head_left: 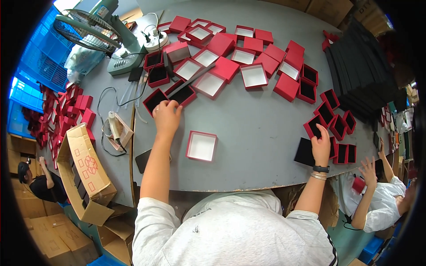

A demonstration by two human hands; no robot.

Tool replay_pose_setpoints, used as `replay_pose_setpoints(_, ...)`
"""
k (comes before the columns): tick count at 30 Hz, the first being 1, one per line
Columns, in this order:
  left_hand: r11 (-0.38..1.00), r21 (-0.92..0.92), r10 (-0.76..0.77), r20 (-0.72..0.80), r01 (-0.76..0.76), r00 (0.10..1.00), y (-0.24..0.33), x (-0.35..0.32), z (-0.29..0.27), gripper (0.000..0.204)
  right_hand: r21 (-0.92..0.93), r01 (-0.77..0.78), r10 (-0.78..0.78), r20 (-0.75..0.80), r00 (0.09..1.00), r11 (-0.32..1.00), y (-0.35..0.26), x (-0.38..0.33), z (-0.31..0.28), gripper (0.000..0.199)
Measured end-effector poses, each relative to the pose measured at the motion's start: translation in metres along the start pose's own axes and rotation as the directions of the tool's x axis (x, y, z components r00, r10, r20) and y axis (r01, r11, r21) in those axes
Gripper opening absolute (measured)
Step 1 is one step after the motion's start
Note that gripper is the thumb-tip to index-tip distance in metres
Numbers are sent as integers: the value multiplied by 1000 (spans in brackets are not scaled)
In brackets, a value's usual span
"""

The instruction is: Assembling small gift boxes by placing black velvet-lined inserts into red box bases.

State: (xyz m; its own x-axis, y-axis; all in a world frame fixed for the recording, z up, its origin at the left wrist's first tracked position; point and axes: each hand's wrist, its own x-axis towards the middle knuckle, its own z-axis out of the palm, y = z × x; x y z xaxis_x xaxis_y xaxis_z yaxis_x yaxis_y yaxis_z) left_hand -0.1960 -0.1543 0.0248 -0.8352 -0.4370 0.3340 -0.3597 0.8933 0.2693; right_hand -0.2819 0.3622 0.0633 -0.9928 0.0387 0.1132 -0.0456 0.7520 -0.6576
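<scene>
My left hand (167, 116) has its fingers closed on the near edge of a red box with a black lining (154, 100). Below and right of it lies a red box lid with a white inside (202, 146), alone on the grey table. On the right, the curled fingers of my right hand (320, 144) grip the near edge of another black-lined red box (312, 126). A flat black square pad (303, 152) lies just left of that hand. More black-lined red boxes (338, 127) stand close around it.
Many red lids and boxes (224, 68) cover the far table (253, 153). A fan (111, 48), power strip (155, 41) and cable stand far left. A stack of black sheets (361, 66) rises far right. Another person (377, 195) works at right; an opened carton (86, 170) is at left.
</scene>
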Motion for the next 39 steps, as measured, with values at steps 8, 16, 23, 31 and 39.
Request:
replay_pose_setpoints(8,916,-361,203,40,-176,978,82,-37,-3,13,307,463,-548,319,774,832,-136,-22,109,48)
replay_pose_setpoints(16,717,-545,593,147,-435,792,149,-41,10,17,8,617,-561,424,711,787,-122,-30,118,60)
replay_pose_setpoints(23,398,-836,844,172,-379,508,182,-27,11,33,-340,490,-347,402,847,803,-69,-61,44,51)
replay_pose_setpoints(31,995,-26,88,-161,-93,983,-4,95,19,36,-443,225,-143,210,967,868,9,-25,-12,48)
replay_pose_setpoints(39,974,127,169,144,-188,975,-4,83,16,14,-340,291,-328,-57,943,894,-15,11,8,58)
